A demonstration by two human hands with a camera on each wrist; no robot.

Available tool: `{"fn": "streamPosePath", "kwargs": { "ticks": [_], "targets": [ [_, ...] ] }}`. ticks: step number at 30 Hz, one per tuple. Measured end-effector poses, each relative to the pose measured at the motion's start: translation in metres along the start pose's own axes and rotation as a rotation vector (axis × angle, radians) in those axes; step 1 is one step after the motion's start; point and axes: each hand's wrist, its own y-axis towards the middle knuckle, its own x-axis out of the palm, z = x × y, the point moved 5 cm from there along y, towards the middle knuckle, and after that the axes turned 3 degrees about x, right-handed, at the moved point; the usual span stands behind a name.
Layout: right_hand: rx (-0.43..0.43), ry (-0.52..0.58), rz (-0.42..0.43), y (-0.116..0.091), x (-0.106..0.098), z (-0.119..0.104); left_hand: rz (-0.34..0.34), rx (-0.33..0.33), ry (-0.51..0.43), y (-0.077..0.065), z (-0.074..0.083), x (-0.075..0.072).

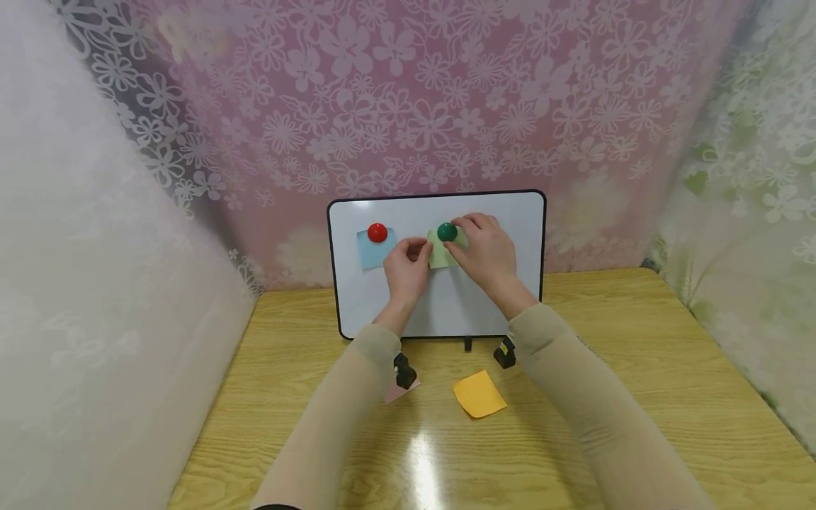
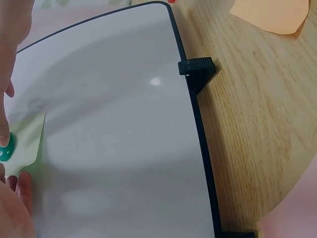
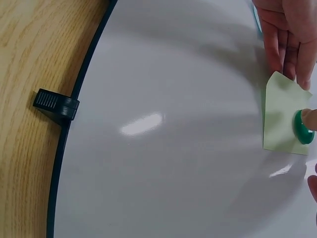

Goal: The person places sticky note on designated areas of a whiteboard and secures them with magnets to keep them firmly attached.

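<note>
Against the whiteboard (image 1: pixel 474 308), a pale green sticky note (image 1: pixel 440 256) is held at its left edge by my left hand (image 1: pixel 408 269), pinched between thumb and fingers. A round green magnet (image 1: pixel 448 231) lies over the upper part of that note. My right hand (image 1: pixel 489 249) grips this magnet from the right, thumb below and fingertip above. In the right wrist view a digit presses on the magnet (image 3: pixel 302 128), and the fingers of my left hand (image 3: pixel 290 39) meet the note's edge. To the left, a red magnet (image 1: pixel 377 232) holds a blue sticky note (image 1: pixel 375 253) on the board.
On the wooden table (image 1: pixel 287 382), an orange sticky note (image 1: pixel 479 394) lies in front of the board. A pink note (image 1: pixel 401 392) is partly hidden by the left wrist camera (image 1: pixel 404 372). Black feet (image 2: pixel 198 72) support the board's lower edge. Patterned walls enclose the table.
</note>
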Motion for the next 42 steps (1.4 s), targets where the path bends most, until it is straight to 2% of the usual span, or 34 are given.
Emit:
{"fn": "streamPosePath", "kwargs": {
  "ticks": [12,21,26,32,38,42],
  "targets": [
    [0.004,0.064,0.040,-0.017,0.000,0.007,0.041,0.000,-0.025,-0.012,0.002,-0.004],
    [0.002,0.074,0.011,-0.036,0.001,0.015,0.023,0.039,-0.067,-0.026,-0.001,-0.006],
    [-0.012,0.080,0.003,-0.050,-0.001,0.018,-0.008,0.066,-0.082,-0.038,-0.007,-0.009],
    [0.014,0.160,-0.021,-0.069,-0.006,0.024,-0.118,0.080,-0.097,-0.061,-0.020,-0.013],
    [0.076,0.190,-0.110,-0.089,-0.012,0.033,-0.300,0.041,-0.134,-0.085,-0.033,-0.016],
    [0.085,0.199,-0.179,-0.102,-0.013,0.039,-0.410,0.027,-0.146,-0.101,-0.045,-0.021]
  ]
}}
